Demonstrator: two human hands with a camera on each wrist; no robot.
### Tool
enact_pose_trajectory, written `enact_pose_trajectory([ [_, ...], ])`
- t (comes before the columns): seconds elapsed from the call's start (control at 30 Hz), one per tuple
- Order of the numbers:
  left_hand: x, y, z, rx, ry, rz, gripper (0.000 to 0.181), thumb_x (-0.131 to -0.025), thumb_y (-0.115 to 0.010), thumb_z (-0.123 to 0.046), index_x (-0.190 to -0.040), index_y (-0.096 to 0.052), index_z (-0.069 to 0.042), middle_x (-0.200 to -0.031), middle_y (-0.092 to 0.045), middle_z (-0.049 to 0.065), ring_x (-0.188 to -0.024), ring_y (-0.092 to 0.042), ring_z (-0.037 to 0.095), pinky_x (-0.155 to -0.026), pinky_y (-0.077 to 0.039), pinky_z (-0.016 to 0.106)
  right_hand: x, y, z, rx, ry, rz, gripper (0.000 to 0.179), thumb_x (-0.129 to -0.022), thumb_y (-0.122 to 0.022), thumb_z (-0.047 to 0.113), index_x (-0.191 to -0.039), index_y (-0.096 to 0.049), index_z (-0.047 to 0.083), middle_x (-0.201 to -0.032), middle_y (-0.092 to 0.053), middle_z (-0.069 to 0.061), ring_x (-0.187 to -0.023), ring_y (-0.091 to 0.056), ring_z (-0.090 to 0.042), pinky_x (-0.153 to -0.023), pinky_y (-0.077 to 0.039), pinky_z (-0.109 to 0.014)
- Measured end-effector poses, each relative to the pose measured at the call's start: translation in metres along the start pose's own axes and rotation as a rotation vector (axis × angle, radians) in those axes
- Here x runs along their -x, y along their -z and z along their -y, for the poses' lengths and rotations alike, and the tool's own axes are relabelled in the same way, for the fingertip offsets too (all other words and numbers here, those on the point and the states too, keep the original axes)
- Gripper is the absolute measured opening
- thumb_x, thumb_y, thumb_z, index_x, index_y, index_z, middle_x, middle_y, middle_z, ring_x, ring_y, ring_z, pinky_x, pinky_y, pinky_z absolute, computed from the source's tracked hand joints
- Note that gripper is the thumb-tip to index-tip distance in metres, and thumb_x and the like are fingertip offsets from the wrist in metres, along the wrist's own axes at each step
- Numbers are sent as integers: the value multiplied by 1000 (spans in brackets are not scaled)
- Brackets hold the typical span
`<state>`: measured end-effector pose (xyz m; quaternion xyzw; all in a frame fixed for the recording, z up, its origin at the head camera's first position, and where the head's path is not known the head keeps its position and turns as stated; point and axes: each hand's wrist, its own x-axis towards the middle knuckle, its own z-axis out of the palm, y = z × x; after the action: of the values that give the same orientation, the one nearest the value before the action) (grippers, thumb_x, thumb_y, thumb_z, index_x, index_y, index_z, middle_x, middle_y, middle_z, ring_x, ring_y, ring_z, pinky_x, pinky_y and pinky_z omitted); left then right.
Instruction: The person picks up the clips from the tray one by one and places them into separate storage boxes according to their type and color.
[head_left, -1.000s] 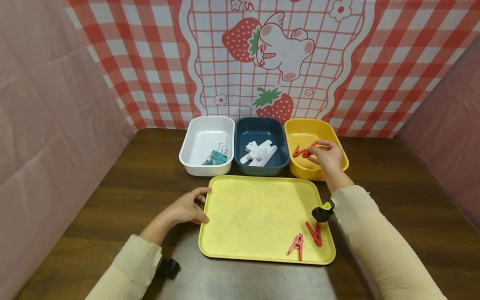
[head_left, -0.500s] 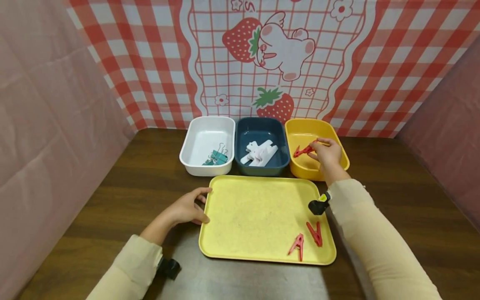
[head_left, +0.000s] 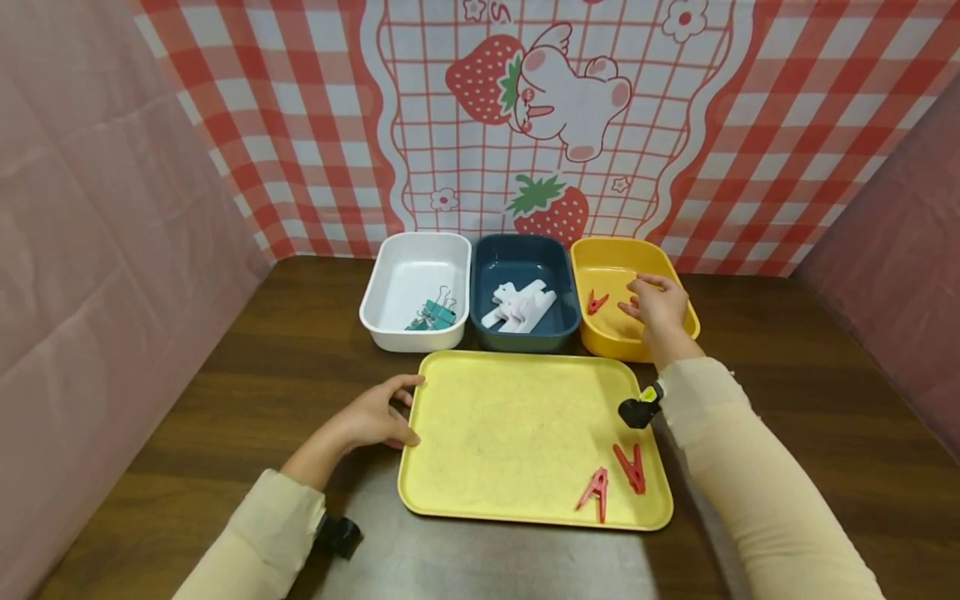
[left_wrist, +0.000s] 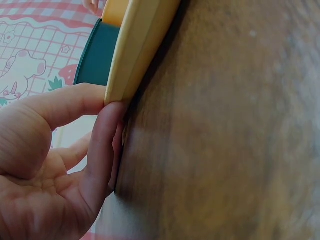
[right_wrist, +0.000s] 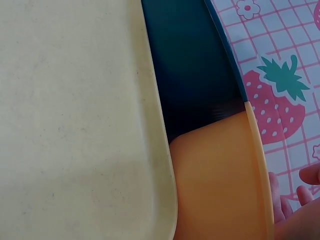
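My left hand (head_left: 375, 414) holds the left rim of the yellow tray (head_left: 495, 433); the left wrist view shows the thumb and a curled finger (left_wrist: 102, 150) against the tray's edge (left_wrist: 132, 50). Over the yellow bin (head_left: 611, 342), my right hand (head_left: 660, 308) pinches a red clothespin (head_left: 633, 303), mostly covered by the fingers. Another red clothespin (head_left: 597, 302) lies in that bin, left of the hand. Two more clothespins, one pink-red (head_left: 595, 493) and one red (head_left: 632, 468), lie at the tray's lower right. In the right wrist view the right hand (right_wrist: 300, 220) is partly cut off.
Behind the tray, a white bin (head_left: 408, 340) holds teal binder clips (head_left: 435, 315), and a dark blue bin (head_left: 525, 342) holds white clips (head_left: 519, 306). The three bins stand side by side before a checked cloth backdrop (head_left: 300, 125). Wooden tabletop (head_left: 247, 358) surrounds the tray.
The clothespin in my right hand was stretched out toward the one in the bin; it has drawn back among the fingers, apart from the other. My left hand has not moved.
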<state>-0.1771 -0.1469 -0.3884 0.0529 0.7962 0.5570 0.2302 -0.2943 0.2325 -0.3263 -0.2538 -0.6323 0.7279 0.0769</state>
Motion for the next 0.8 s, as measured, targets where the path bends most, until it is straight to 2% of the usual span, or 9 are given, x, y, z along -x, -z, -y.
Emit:
enact_pose_trajectory([
  [0.17,0,-1,0,-3,5,-3,85,-65,-72,16,-139,-35,-2,-109,-40,17,-68,-61,18,-60,-55,36,2,3,-1,-24,7,18,12,-91,-57,11,-102,-55,12,-110,-44,-4,-83,-49,-17,-71,-53,-25],
  [0.23,1,-1,0,-2,6,-5,85,-65,-72,16,-139,-35,-2,-109,-40,17,-67,-61,18,-60,-55,36,3,4,-1,-38,11,26,10,-91,-56,11,-101,-55,13,-103,-45,-1,-81,-50,-16,-71,-54,-25],
  [0.37,1,-1,0,-3,6,-9,85,-65,-72,16,-139,-34,-2,-109,-40,17,-67,-60,18,-60,-55,36,6,5,-2,-48,22,30,16,-91,-56,12,-108,-55,11,-101,-45,-2,-79,-50,-16,-69,-54,-25],
  [0.57,0,-1,0,-12,11,-12,85,-65,-72,16,-139,-35,-2,-109,-41,17,-67,-60,18,-59,-55,35,14,7,-3,-98,35,51,13,-90,-57,11,-104,-55,11,-101,-47,-6,-74,-53,-15,-66,-55,-26],
  [0.8,0,-1,0,-12,10,-8,84,-65,-71,16,-139,-35,-2,-108,-40,17,-67,-61,18,-60,-55,35,24,12,-5,-115,66,83,15,-91,-57,11,-106,-57,10,-102,-48,-6,-70,-56,-15,-65,-55,-27],
])
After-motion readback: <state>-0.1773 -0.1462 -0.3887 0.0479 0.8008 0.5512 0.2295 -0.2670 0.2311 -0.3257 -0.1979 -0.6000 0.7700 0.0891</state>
